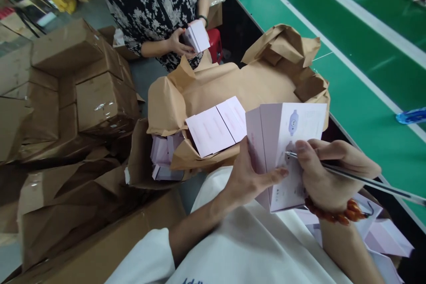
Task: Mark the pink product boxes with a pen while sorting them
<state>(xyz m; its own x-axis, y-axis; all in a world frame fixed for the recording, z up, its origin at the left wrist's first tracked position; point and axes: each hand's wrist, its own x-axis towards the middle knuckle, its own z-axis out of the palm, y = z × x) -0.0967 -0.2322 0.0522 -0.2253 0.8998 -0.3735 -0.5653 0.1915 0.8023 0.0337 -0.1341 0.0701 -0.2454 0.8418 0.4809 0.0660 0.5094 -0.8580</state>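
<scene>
My left hand [248, 177] grips a small stack of pale pinkish-white boxes [278, 128] upright in front of my chest, its thumb across the printed face. That face carries a bluish picture of a watch-like device and small print. Between the thumb and fingers of my right hand [333, 168] is a slim, pointed silvery tool [349, 173]; I cannot tell whether it is a pen or tweezers. Its tip is at the printed face, apparently touching it. Behind the stack, more flat pale boxes [216, 126] lie on brown wrapping paper [226, 80].
Opposite me a person in a patterned top [156, 13] holds a white box [198, 35]. Large cardboard cartons [103, 102] stand on the left. A green table [366, 71] with white lines runs along the right, bearing a blue object [411, 116]. Pale box pieces [386, 235] lie below my right wrist.
</scene>
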